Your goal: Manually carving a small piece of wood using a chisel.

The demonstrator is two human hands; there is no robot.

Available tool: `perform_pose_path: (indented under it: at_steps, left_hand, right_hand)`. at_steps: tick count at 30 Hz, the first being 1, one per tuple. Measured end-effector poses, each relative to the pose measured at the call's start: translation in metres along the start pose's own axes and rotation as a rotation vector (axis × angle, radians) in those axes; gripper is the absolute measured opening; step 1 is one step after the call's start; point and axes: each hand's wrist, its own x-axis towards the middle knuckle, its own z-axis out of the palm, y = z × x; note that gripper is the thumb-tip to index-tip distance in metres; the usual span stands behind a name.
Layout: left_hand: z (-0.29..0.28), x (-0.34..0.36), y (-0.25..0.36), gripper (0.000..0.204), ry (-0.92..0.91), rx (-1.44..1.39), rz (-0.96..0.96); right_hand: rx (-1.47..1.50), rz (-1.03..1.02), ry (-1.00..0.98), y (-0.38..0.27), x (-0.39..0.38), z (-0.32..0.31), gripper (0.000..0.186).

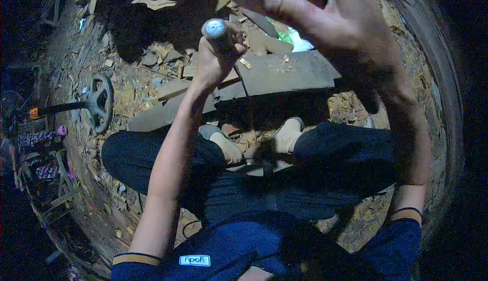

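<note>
Littered ground spreads all round, so footing and swing look best kept within the space between the knees of the dark trousers. Across the front lies a grey wooden plank; its near edge borders a dark gap, its far edge meets loose offcuts, and the barest stretch is right of the tool, the better room for moving. The right hand is raised close to the camera, thumb spread away; its fingers run into shadow and out of the frame, so I cannot tell whether it clasps anything. It would do well to travel clear of the left. The left hand is wrapped firmly round a tool handle, whose round pale end faces up, over the plank's left-middle part; the working end is hidden. A steady, square hold seems wise, with fingers below the handle's end. Two pale shoes sit just on the near side of the gap, so any slip should be aimed away from them. Small wood chips on the plank are worth brushing off.
</note>
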Motion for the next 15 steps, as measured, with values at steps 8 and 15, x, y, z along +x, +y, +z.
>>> perform_pose_path:
  at_steps: [8, 15]
  left_hand:
    - [-0.005, -0.001, -0.009, 0.018, -0.014, 0.048, 0.075]
    - [-0.011, 0.001, -0.034, 0.018, 0.021, 0.280, 0.260]
  right_hand:
    - [0.288, 0.181, -0.468, 0.000, 0.016, -0.020, 0.060]
    - [-0.266, 0.096, -0.202, 0.012, -0.017, 0.021, 0.069]
